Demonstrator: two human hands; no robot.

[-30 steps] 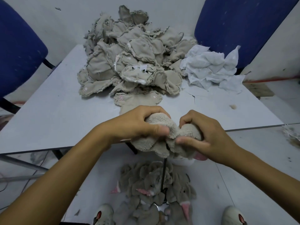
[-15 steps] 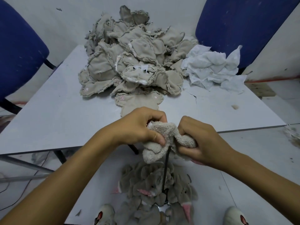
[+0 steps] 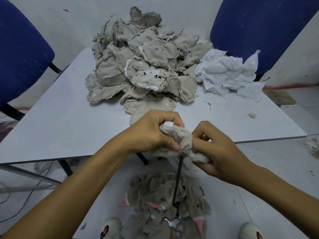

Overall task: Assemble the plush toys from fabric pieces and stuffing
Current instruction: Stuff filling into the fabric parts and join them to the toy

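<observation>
I hold a fluffy beige plush skin over the near table edge. My left hand grips its left side, thumb pressed on the fleece, with a small white label showing at my fingers. Its right end is pinched by my right hand. A thin black rod stands up from the floor into the skin's underside. A large heap of inside-out beige fabric skins lies at the back of the grey table. White crumpled backing fabric lies beside the heap at the right.
Turned grey plush skins with pink ears are piled on the floor between my shoes. Blue chairs stand at the left and at the back right. A tuft of fluff sits on the table's right side.
Both hands have worked the plush skin along the rod: it went from a wide bunched lump to a narrower roll, and a white label now shows by my left fingers.
</observation>
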